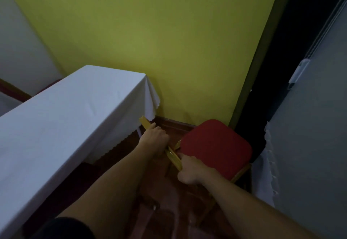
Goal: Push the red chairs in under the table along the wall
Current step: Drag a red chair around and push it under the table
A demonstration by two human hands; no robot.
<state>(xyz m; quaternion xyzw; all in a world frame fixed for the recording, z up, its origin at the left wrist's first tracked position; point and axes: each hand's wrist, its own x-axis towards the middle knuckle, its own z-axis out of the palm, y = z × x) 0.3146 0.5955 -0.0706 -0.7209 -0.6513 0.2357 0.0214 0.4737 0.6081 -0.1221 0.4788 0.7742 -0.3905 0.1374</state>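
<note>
A red chair (216, 144) with a padded red seat and a gold frame stands on the dark floor between two white-clothed tables, close to the yellow wall. The gold top rail of its backrest (173, 155) runs from the table corner down to my hands. My left hand (155, 137) is shut on the upper part of that rail, next to the cloth's hanging corner. My right hand (189, 170) grips the rail's lower end, beside the seat's near edge. The table (65, 118) lies to the left along the wall.
A second white-clothed table (309, 144) rises at the right, close to the chair's seat. The yellow wall (159, 41) meets a dark doorway (281, 69) at the right. Glossy dark red floor (169, 210) lies below my arms.
</note>
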